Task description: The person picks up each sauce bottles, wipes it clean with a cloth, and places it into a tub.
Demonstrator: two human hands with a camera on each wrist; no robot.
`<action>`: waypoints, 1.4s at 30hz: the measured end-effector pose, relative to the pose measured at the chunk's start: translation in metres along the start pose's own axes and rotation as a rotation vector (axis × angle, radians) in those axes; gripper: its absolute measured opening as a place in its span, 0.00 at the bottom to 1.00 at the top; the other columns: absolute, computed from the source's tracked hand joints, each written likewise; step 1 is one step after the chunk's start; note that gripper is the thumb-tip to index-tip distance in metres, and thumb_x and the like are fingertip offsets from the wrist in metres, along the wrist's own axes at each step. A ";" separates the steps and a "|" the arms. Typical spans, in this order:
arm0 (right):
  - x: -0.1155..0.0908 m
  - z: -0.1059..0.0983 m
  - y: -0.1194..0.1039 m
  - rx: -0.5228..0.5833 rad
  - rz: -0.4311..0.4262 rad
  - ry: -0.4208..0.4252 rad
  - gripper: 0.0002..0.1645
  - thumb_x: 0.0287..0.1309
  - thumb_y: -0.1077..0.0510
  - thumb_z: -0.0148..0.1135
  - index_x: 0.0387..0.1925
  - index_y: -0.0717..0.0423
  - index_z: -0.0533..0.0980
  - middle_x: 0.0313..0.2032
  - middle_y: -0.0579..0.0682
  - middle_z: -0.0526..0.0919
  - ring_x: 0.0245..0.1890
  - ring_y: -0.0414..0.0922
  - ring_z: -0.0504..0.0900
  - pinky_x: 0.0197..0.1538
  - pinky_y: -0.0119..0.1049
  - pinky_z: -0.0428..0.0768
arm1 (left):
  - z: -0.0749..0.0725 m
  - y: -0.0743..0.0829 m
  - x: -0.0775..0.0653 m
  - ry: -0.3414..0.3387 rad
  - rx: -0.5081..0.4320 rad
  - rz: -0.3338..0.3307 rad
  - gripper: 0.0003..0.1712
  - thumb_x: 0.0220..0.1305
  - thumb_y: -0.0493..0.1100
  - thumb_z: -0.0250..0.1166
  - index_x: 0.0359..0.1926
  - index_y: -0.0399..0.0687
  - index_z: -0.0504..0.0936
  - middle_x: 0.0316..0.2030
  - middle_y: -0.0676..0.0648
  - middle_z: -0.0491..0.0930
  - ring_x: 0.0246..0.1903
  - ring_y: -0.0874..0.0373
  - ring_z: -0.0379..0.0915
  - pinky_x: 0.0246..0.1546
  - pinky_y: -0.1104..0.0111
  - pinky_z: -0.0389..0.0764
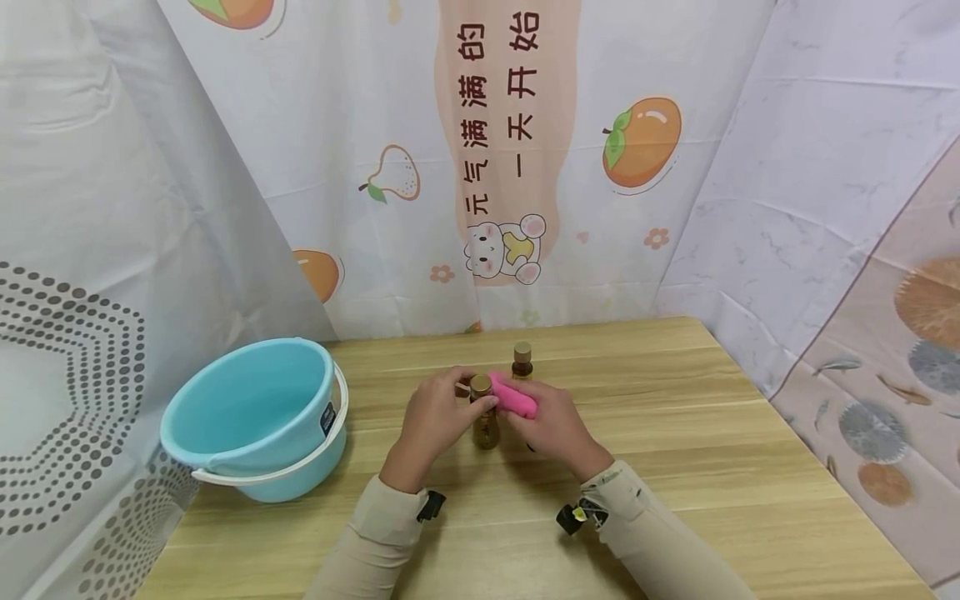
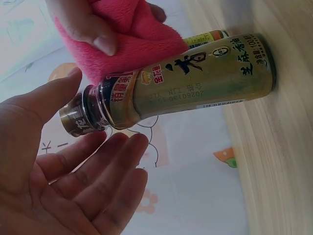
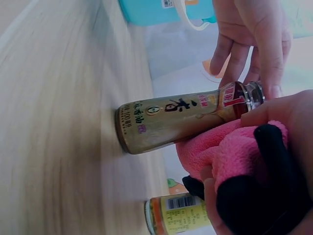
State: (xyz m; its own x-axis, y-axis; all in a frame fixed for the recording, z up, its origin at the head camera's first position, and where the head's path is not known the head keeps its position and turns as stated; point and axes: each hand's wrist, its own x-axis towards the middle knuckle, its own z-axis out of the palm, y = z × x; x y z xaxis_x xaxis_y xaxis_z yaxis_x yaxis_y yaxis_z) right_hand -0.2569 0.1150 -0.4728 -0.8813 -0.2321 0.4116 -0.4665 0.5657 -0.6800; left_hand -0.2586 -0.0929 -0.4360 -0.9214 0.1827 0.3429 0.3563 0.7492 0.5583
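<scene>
A sesame oil bottle (image 1: 486, 429) with a gold cap and tan label stands at the centre of the table. My left hand (image 1: 438, 412) is around its neck, thumb on one side and loosely spread fingers (image 2: 117, 152) on the other. In the right wrist view those fingers look nearly straight. My right hand (image 1: 551, 421) grips a bunched pink cloth (image 2: 127, 39), which lies against the bottle's shoulder and label. A second bottle (image 1: 522, 358), capped and dark-necked, stands just behind my right hand, which hides most of it. Its yellow label (image 3: 183, 210) shows in the right wrist view.
Two nested light blue buckets (image 1: 255, 467) with a white handle stand at the table's left. The wood-grain table (image 1: 675, 417) meets a printed curtain (image 1: 375, 250) at the back. Small black devices (image 1: 573, 517) sit at both wrists.
</scene>
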 end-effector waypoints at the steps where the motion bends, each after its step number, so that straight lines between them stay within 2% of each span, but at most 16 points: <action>1: 0.000 0.001 0.001 0.006 0.013 -0.010 0.28 0.61 0.54 0.73 0.64 0.39 0.81 0.43 0.47 0.89 0.21 0.38 0.75 0.21 0.32 0.75 | 0.000 0.000 0.000 0.005 0.007 -0.009 0.31 0.58 0.65 0.75 0.55 0.51 0.86 0.47 0.52 0.88 0.43 0.57 0.88 0.40 0.59 0.87; 5: 0.001 0.006 0.008 0.004 0.028 -0.040 0.28 0.62 0.53 0.72 0.64 0.36 0.81 0.38 0.45 0.88 0.19 0.37 0.74 0.19 0.33 0.75 | -0.001 0.001 0.000 0.016 0.019 -0.041 0.30 0.57 0.66 0.76 0.52 0.53 0.87 0.43 0.53 0.88 0.39 0.60 0.86 0.35 0.62 0.85; 11: -0.001 0.012 0.015 -0.035 0.057 -0.108 0.28 0.62 0.52 0.72 0.64 0.36 0.81 0.33 0.43 0.87 0.21 0.37 0.76 0.21 0.32 0.77 | -0.002 0.000 0.000 0.020 0.008 -0.045 0.25 0.57 0.64 0.77 0.45 0.52 0.86 0.36 0.54 0.87 0.32 0.63 0.83 0.32 0.66 0.83; 15: -0.002 0.014 0.016 -0.084 0.069 -0.155 0.27 0.63 0.51 0.70 0.64 0.37 0.80 0.31 0.44 0.85 0.22 0.37 0.76 0.22 0.32 0.77 | -0.003 0.000 -0.001 0.021 -0.011 -0.035 0.22 0.58 0.61 0.77 0.44 0.53 0.86 0.36 0.55 0.87 0.32 0.64 0.83 0.32 0.65 0.84; 24: -0.003 0.011 0.014 -0.107 0.070 -0.177 0.28 0.63 0.50 0.70 0.65 0.35 0.79 0.30 0.42 0.84 0.20 0.37 0.75 0.22 0.33 0.77 | -0.003 0.002 -0.001 0.010 -0.025 -0.039 0.19 0.59 0.59 0.77 0.43 0.54 0.87 0.36 0.54 0.88 0.33 0.63 0.85 0.33 0.65 0.85; 28: -0.003 0.010 0.012 -0.112 0.072 -0.173 0.29 0.63 0.50 0.70 0.66 0.33 0.79 0.32 0.42 0.84 0.21 0.36 0.76 0.23 0.33 0.77 | -0.003 0.002 -0.002 0.007 -0.042 -0.034 0.17 0.60 0.58 0.77 0.43 0.55 0.87 0.37 0.54 0.89 0.34 0.61 0.86 0.34 0.64 0.85; 34: -0.002 0.007 0.004 -0.042 0.105 -0.130 0.30 0.61 0.53 0.71 0.65 0.34 0.80 0.37 0.44 0.87 0.22 0.37 0.77 0.22 0.34 0.78 | -0.002 0.002 -0.002 0.007 -0.036 -0.017 0.17 0.61 0.58 0.76 0.44 0.54 0.88 0.37 0.54 0.89 0.34 0.60 0.87 0.34 0.64 0.86; 42: 0.000 0.000 -0.002 0.052 0.137 -0.070 0.29 0.64 0.50 0.70 0.65 0.26 0.77 0.29 0.44 0.83 0.17 0.39 0.77 0.18 0.37 0.77 | -0.004 0.003 -0.001 -0.003 -0.014 -0.001 0.17 0.61 0.56 0.76 0.43 0.51 0.87 0.36 0.52 0.89 0.34 0.60 0.87 0.33 0.64 0.86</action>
State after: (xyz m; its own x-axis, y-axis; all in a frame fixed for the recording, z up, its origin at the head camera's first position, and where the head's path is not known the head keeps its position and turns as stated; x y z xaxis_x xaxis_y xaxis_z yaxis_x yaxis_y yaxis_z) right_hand -0.2558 0.1138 -0.4711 -0.9393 -0.2113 0.2704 -0.3431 0.5549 -0.7579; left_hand -0.2556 -0.0932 -0.4321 -0.9222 0.1844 0.3400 0.3579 0.7401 0.5694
